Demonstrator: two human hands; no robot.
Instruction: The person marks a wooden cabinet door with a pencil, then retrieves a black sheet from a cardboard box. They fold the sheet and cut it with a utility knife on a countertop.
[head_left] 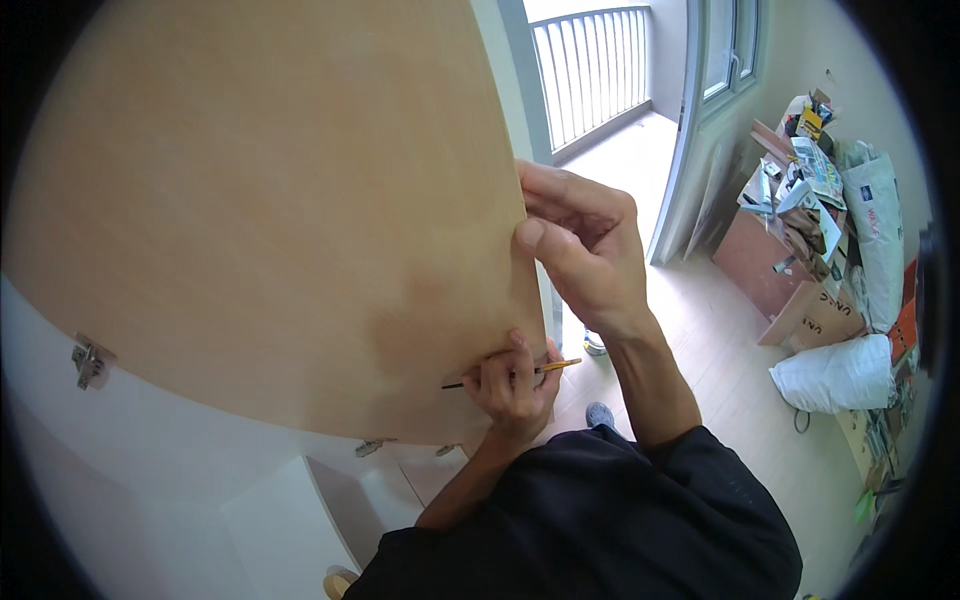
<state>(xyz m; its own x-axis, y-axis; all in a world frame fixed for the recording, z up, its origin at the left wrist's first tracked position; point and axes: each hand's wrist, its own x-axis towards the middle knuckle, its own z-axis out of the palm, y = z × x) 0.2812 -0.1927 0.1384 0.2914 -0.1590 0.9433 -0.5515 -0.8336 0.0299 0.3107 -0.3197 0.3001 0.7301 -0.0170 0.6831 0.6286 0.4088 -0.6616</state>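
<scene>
A large pale-wood cabinet door (270,200) fills the left half of the view. My right hand (595,245) is closed on its right edge, thumb on the wood face and fingers curled around the edge. Lower down, my left hand (515,390) is closed near the same edge. Between its fingers lies a slim paintbrush (560,366), with a dark thin end pointing left and an orange-yellow end pointing right. A darker patch shades the wood above this hand.
Metal hinges (88,362) sit along the door's lower edge, beside a white cabinet interior (285,510). Behind the door's right edge, a doorway opens to a balcony with a railing (595,70). Boards, boxes and white sacks (835,373) are piled at right on a pale floor (700,330).
</scene>
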